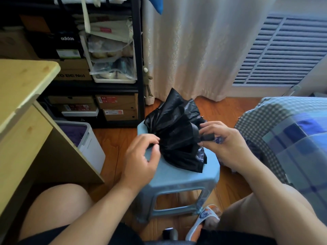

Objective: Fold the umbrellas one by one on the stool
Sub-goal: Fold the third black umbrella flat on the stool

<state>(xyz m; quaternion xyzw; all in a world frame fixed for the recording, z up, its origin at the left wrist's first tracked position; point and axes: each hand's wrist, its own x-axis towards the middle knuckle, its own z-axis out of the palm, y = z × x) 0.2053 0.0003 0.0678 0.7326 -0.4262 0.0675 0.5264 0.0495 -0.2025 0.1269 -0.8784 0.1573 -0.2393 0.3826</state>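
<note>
Both hands on black umbrella atop stool, left grip pinching fabric, right grip pinching strap

The stool stands on the floor in the middle, between the person's knees, and the umbrella lies on its seat. The left hand is at the umbrella's left edge and the right hand at its right end. The bench is to the left, a shelf behind it, a bed to the right, and a curtain behind the stool.
</note>
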